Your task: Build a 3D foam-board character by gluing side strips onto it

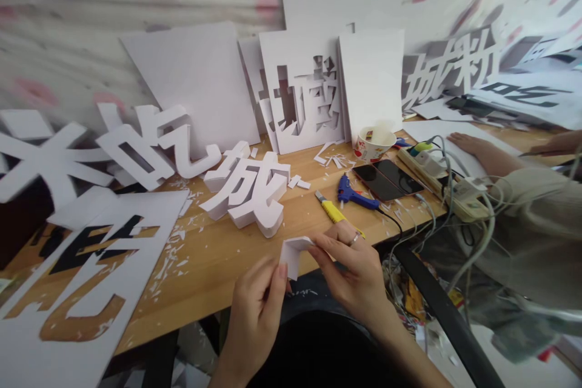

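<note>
A small folded piece of white board (293, 256) is held between my two hands, above the front edge of the table. My left hand (257, 306) pinches its left end between thumb and fingers. The right end is pinched by my right hand (352, 267), which wears a ring. Just beyond them a thick white 3D character (255, 191) lies on the wooden table. A yellow cutter (333, 211) and a blue glue gun (355, 194) rest to its right.
Large white letters (154, 145) and a cut-out sheet (91, 291) are at left. White boards (373, 82) lean behind. A paper bowl (374, 143), phones (388, 179), a power strip (427, 173) and another person's hand (473, 145) are at right.
</note>
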The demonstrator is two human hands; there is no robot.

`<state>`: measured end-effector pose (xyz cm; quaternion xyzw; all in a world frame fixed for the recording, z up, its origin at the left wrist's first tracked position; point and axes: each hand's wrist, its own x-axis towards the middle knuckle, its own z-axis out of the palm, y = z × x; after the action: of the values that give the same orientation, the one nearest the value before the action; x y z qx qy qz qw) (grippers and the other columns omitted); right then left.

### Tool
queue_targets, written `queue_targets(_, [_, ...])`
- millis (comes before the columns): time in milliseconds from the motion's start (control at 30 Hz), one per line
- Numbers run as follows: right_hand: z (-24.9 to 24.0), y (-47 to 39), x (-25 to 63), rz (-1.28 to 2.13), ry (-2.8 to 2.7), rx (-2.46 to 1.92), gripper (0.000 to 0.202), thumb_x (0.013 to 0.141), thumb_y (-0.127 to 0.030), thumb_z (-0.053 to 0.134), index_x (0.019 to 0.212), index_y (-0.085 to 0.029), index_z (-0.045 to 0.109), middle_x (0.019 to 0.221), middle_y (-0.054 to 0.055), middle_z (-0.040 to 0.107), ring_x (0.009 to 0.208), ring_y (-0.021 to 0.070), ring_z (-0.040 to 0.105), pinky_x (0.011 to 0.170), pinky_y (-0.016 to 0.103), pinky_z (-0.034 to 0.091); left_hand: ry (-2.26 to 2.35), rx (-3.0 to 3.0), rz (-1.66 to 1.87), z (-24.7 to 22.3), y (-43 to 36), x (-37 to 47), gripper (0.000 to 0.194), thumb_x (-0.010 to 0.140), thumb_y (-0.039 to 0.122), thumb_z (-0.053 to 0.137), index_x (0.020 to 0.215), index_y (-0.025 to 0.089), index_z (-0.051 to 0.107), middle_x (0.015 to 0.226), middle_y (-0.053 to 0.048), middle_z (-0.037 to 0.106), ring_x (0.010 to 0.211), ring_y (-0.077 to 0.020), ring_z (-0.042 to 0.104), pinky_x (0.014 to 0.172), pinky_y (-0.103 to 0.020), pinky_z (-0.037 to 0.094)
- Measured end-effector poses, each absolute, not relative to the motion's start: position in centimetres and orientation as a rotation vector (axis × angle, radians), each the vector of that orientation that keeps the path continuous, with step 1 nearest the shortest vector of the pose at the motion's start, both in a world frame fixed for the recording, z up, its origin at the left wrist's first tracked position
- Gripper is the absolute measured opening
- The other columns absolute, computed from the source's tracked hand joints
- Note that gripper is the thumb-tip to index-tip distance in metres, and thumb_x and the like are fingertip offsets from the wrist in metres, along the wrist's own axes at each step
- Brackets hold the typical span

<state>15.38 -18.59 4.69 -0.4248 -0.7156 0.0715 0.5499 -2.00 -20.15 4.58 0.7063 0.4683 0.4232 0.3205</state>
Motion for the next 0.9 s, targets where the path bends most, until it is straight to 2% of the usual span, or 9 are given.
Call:
queue_targets(167, [4.8,-18.8,15.4,0.186,-1.672,-1.006,0.020,0.089,-0.004,0.063,0.103,-0.017,0.068,0.071,-0.001,0.050,0.066,0.0123,0.047,0.059,0.027,0.037,1.219,1.876,1.115,4.8,-20.3,-2.0,0.036,0.100,0.027,0.043,0.067,0.019,0.054,0.067,0.002,0.053,0.064,-0.0100,0.054,0.061,-0.021,0.038])
queue_targets(300, [4.4,-18.4,15.4,0.312,-1.606,-1.023,0.018,0.090,-0.011,0.067,0.106,-0.020,0.069,0.078,0.000,0.061,0.072,0.0120,0.056,0.066,0.026,0.044,1.306,1.646,1.096,5.3,-20.2,-1.6,0.045,0.100,0.039,0.041,0.061,0.019,0.048,0.061,0.002,0.049,0.059,-0.0110,0.048,0.057,-0.024,0.034])
queue_targets(400, [3.8,-18.1,15.6,0.443,-1.536,-1.047,0.026,0.090,-0.021,0.070,0.115,-0.026,0.067,0.084,-0.002,0.065,0.077,0.0127,0.061,0.074,0.027,0.048,1.394,1.428,1.041,5.1,-20.0,-1.5,0.053,0.097,0.050,0.043,0.054,0.019,0.043,0.055,0.002,0.045,0.055,-0.0113,0.044,0.056,-0.026,0.032])
queue_targets(633, [3.1,-18.4,16.0,0.656,-1.465,-1.041,0.030,0.090,-0.028,0.070,0.119,-0.034,0.065,0.099,-0.002,0.070,0.089,0.0139,0.064,0.084,0.028,0.051,1.372,1.180,1.021,4.5,-19.8,-1.8,0.059,0.089,0.062,0.048,0.052,0.017,0.061,0.047,0.002,0.043,0.048,-0.0113,0.042,0.052,-0.025,0.034])
queue_targets(767, [3.6,-18.5,15.8,0.691,-1.478,-1.028,0.025,0.092,-0.026,0.067,0.117,-0.031,0.066,0.099,-0.001,0.070,0.088,0.0132,0.065,0.082,0.027,0.053,1.408,1.199,0.989,5.3,-20.0,-1.8,0.056,0.088,0.060,0.051,0.051,0.018,0.059,0.049,0.002,0.045,0.050,-0.0113,0.044,0.054,-0.025,0.035])
queue_targets(900, [3.9,-18.4,15.6,0.597,-1.524,-1.064,0.021,0.088,-0.023,0.070,0.109,-0.023,0.068,0.088,0.000,0.071,0.074,0.0108,0.063,0.070,0.022,0.052,1.353,1.345,0.955,5.3,-20.0,-1.9,0.056,0.089,0.056,0.050,0.049,0.018,0.056,0.047,0.002,0.044,0.048,-0.0108,0.043,0.051,-0.024,0.032])
